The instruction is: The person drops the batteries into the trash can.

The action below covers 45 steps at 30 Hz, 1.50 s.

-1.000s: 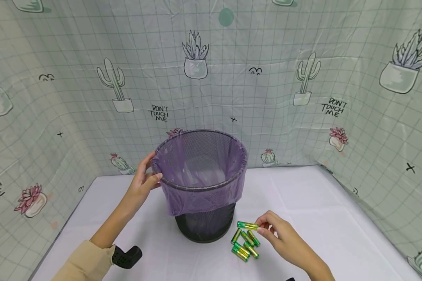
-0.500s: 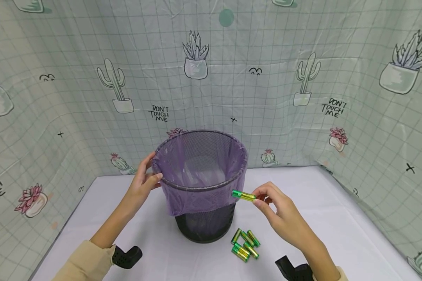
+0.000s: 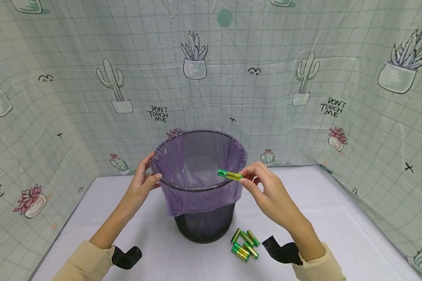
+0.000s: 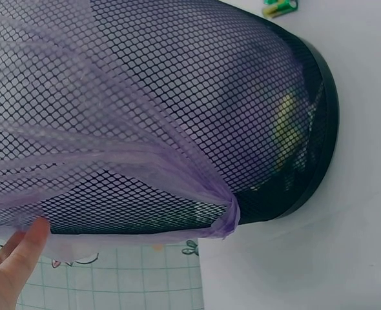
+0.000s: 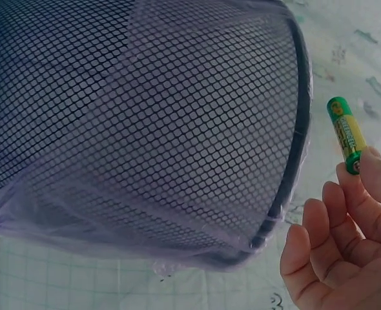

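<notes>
My left hand (image 3: 142,180) grips the left rim of a black mesh wastebasket (image 3: 205,228), thumb on the rim and fingers along the outer side. A purple bin liner (image 3: 203,203) lines the basket and folds down over its edge. Between the thumb and index finger of my right hand (image 3: 271,197) a green and yellow battery (image 3: 230,174) is pinched by one end. The battery overlaps the basket's near right rim in the head view. In the right wrist view the battery (image 5: 347,132) shows beyond the rim, with the other fingers curled below it.
Several like batteries (image 3: 247,246) lie in a loose group on the white tabletop (image 3: 154,246), right of the basket's base. A blurred yellowish patch (image 4: 286,126) shows through the mesh low in the basket. A cactus-print curtain (image 3: 211,101) encloses the back and sides.
My right hand has lifted the battery from beside the group and carried it up and left to the basket's rim. The left hand and the basket have stayed in place.
</notes>
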Each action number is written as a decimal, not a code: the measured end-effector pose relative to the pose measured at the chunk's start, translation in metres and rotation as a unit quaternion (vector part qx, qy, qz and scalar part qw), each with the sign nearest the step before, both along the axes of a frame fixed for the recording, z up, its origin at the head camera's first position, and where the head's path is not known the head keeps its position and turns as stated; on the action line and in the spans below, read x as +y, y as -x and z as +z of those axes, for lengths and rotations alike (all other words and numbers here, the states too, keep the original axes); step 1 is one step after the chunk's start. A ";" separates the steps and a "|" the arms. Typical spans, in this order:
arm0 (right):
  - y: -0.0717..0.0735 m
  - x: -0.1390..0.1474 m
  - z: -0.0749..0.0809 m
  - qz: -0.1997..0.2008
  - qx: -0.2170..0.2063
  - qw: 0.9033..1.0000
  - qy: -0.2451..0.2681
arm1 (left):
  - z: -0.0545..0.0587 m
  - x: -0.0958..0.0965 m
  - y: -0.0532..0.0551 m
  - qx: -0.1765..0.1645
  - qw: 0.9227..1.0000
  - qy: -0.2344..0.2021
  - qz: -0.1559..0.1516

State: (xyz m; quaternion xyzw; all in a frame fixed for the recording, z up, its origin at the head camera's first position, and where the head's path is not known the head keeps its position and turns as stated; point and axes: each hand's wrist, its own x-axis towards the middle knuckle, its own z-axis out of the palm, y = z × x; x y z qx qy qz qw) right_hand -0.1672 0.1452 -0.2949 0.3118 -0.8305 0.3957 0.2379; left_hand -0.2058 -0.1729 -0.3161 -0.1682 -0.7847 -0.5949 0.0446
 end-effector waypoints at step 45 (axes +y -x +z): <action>0.010 -0.031 0.002 -0.036 -0.011 0.999 0.006 | 0.000 0.000 -0.001 0.002 1.000 0.002 0.001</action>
